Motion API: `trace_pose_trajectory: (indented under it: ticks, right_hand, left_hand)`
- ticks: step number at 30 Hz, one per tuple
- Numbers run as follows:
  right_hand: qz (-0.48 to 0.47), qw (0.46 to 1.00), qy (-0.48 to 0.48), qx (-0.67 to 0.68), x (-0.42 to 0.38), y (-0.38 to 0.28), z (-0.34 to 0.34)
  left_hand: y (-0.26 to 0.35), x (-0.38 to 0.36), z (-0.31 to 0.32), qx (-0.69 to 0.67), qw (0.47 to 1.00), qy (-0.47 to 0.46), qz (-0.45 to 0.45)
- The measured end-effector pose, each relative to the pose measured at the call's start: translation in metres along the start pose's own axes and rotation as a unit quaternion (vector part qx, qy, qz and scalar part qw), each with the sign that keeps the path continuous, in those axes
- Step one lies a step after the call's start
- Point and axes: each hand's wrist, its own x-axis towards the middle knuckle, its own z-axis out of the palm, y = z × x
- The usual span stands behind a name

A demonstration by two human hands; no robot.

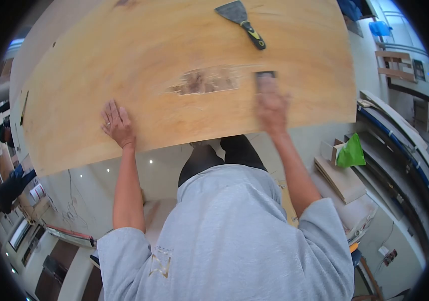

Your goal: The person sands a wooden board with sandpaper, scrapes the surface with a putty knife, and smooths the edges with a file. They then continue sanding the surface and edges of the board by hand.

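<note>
My left hand (117, 123) lies flat on the plywood sheet (84, 75) near its front edge, fingers stretched out and nothing under them that I can see. My right hand (273, 108) is blurred by motion and closed over a small dark rectangular block (266, 75), pressed to the wood. Left of that block is a rough patch (207, 81) where the top layer is torn away, showing darker, splintered wood. Beyond it lies a putty knife (242, 23) with a wide metal blade and a black and yellow handle.
A thin dark stick-like tool (24, 108) lies near the sheet's left edge. To the right stand a rack of long boards (400, 135), stacked panels (339, 178) and a bright green bag (351, 151). A person in dark clothes (13, 188) is at the far left.
</note>
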Motion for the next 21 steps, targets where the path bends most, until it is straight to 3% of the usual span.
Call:
trace_pose_trajectory:
  ticks: [3,5,7,9,12,14,16,19,21]
  right_hand:
    - [0.082,0.994,0.043,-0.06,-0.007,-0.013,0.014]
    - [-0.054,0.998,-0.032,0.007,-0.012,-0.082,0.023]
    - [-0.15,0.972,-0.057,0.173,-0.016,-0.145,0.039]
    - [-0.238,0.947,-0.081,0.201,-0.011,-0.182,0.048]
    - [-0.181,0.962,-0.091,0.184,0.003,-0.127,0.029]
    - [-0.095,0.994,-0.05,0.01,0.007,-0.065,0.005]
    - [0.0,0.999,-0.029,-0.043,0.0,-0.018,-0.009]
    - [0.022,0.999,-0.034,-0.009,-0.003,-0.059,0.001]
    - [-0.104,0.992,-0.045,0.061,-0.013,-0.117,0.029]
  left_hand:
    - [0.007,-0.001,-0.003,0.009,1.0,-0.002,-0.007]
    - [0.012,0.004,-0.005,0.006,1.0,0.004,-0.004]
    - [0.014,-0.001,-0.009,-0.005,1.0,0.003,0.0]
    - [0.014,0.0,-0.008,-0.001,1.0,0.004,0.005]
    - [0.006,0.0,-0.004,0.005,1.0,0.005,0.01]
    - [0.004,-0.001,0.001,0.011,1.0,0.004,0.006]
    - [0.001,0.001,0.001,0.029,1.0,0.003,0.003]
    - [0.013,0.0,-0.009,0.011,1.0,-0.001,-0.002]
    - [0.017,0.005,-0.007,0.018,1.0,0.007,-0.002]
